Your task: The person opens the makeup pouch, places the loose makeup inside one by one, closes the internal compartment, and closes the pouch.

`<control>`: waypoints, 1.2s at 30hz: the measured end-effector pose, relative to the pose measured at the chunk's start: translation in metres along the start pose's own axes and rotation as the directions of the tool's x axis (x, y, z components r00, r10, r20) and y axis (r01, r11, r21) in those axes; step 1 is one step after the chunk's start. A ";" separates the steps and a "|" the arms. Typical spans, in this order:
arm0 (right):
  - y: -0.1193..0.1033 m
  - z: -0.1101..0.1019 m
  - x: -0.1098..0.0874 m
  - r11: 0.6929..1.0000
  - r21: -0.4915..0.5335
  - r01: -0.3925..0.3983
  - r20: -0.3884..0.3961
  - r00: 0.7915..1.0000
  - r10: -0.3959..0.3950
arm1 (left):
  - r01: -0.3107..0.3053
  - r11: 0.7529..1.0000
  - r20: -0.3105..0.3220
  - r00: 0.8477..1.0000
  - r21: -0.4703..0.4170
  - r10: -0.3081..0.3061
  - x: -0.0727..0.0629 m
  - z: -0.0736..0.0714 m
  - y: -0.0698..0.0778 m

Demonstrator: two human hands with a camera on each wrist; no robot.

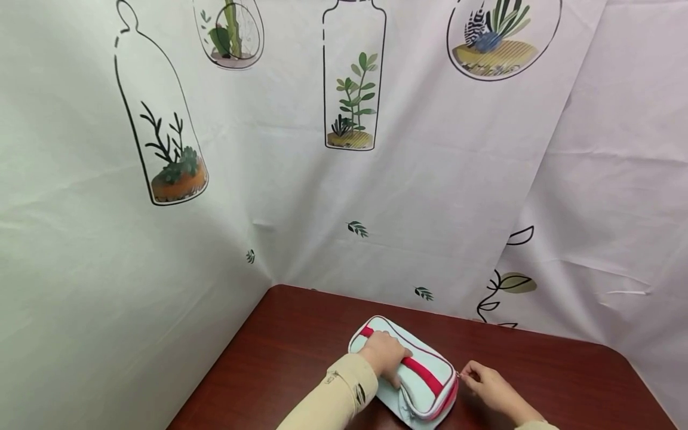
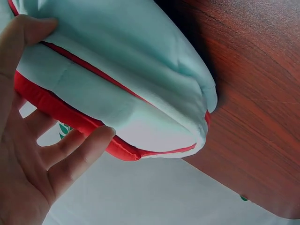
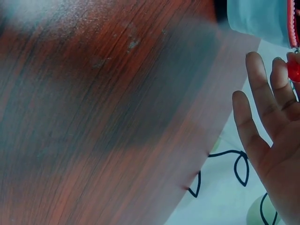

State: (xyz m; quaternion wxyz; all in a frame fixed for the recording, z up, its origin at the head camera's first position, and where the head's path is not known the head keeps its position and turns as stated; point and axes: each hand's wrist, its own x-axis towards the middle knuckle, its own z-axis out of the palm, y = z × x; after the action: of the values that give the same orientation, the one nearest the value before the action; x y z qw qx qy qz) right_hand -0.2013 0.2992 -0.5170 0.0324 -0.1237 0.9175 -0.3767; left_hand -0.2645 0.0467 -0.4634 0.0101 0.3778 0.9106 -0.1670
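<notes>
A pale blue zippered pouch [image 1: 416, 385] with red piping and a red strap [image 1: 424, 375] lies on the brown table. My left hand [image 1: 384, 355] grips it from above near its middle. In the left wrist view, the thumb presses the pale blue side [image 2: 122, 61] while the fingers lie against the red strap [image 2: 56, 105]. At the pouch's right end, my right hand [image 1: 491, 388] pinches a small red zipper pull [image 3: 294, 70] beside the red zipper [image 3: 292, 23]. The right wrist view cuts off thumb and pouch at its edge, so whether the zipper is closed cannot be told.
The brown wooden table [image 1: 301, 340] has rounded far corners. White cloth [image 1: 430, 179] printed with plants in jars hangs behind it, and more white cloth [image 1: 107, 298] hangs along the left side.
</notes>
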 end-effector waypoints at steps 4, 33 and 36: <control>0.001 -0.001 -0.001 1.000 0.018 0.012 0.007 1.000 -0.012 | 0.011 1.000 -0.006 1.000 0.007 -0.011 0.000 0.000 0.001; -0.003 -0.002 -0.005 1.000 0.025 -0.002 -0.036 0.999 0.003 | 0.072 0.996 -0.054 0.996 0.054 -0.069 0.006 0.004 0.009; -0.005 -0.001 -0.005 1.000 -0.003 0.015 -0.072 0.997 -0.015 | 0.080 0.995 -0.054 0.996 0.059 -0.077 0.006 0.003 0.010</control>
State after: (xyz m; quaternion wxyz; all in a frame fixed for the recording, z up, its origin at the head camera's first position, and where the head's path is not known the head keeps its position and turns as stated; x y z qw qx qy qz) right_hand -0.1955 0.2979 -0.5130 -0.0037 -0.1168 0.9175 -0.3803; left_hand -0.2618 0.0566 -0.4702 -0.0318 0.3460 0.9192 -0.1851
